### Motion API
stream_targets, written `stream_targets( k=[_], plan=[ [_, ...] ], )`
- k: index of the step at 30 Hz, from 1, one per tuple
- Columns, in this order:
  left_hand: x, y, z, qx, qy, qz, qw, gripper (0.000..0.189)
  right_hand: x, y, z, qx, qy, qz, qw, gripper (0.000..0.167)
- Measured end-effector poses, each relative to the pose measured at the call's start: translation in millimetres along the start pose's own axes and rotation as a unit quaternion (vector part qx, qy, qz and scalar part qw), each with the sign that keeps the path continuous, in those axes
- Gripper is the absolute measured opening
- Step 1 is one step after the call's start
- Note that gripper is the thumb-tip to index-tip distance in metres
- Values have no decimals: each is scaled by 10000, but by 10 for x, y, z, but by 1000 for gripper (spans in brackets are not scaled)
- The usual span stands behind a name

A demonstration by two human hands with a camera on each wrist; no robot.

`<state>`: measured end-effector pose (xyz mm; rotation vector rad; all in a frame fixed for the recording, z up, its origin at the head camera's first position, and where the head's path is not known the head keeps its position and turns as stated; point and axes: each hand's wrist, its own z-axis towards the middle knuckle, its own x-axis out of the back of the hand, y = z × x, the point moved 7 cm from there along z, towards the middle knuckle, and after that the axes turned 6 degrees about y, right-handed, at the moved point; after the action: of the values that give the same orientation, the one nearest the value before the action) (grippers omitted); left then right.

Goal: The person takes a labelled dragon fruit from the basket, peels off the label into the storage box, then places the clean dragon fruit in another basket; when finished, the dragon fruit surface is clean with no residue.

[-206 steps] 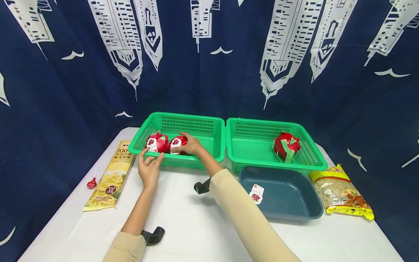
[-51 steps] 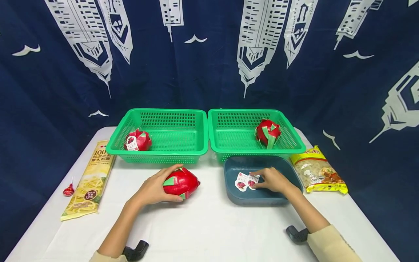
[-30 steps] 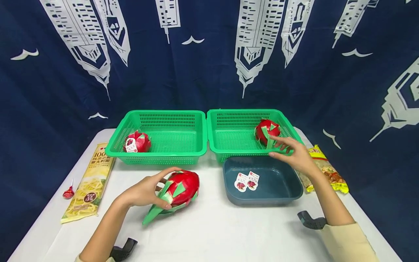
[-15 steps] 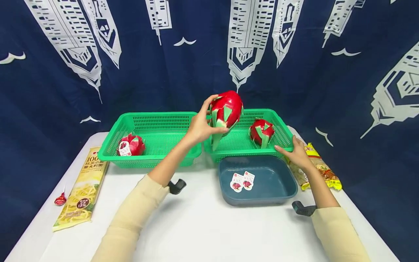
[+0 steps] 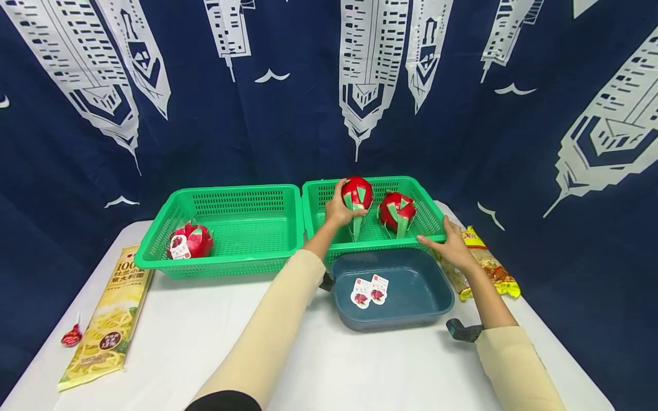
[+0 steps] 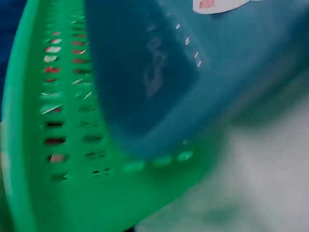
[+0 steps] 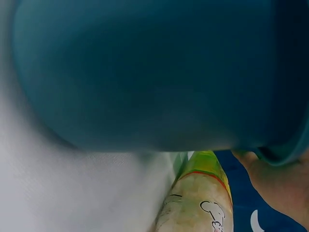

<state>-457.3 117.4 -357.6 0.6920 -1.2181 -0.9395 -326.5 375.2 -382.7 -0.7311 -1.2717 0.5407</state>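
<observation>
My left hand (image 5: 338,212) grips a red dragon fruit (image 5: 360,191) with green leaves, low inside the right green basket (image 5: 370,245). A second dragon fruit (image 5: 397,210) sits just right of it. At that basket's front right corner, my right hand (image 5: 454,248) holds the rim, thumb along the front and fingers on the side. In front stands a dark blue bin (image 5: 416,291) with two white labels (image 5: 379,289) inside. The left wrist view shows basket wall (image 6: 96,203) and bin but no hand; in the right wrist view, part of the right hand (image 7: 285,191) shows beyond the bin.
The left green basket (image 5: 226,264) holds a dragon fruit (image 5: 200,241) bearing a white label. A yellow pasta packet (image 5: 105,325) and a red lollipop (image 5: 72,337) lie at left. Beside the bin is a yellow bag (image 5: 493,268). A navy curtain (image 5: 288,142) hangs behind.
A dragon fruit went from the left basket to the table, then my left hand carried it into the right basket. A second label appeared in the bin. My right hand moved to the right basket's corner.
</observation>
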Motion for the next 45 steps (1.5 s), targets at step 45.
stream_targets(
  k=[45],
  plan=[
    [3156,-899,-1428,157,3556,-1308,9253,42,-97,-192,-44,113,36,-244,9996,103]
  ],
)
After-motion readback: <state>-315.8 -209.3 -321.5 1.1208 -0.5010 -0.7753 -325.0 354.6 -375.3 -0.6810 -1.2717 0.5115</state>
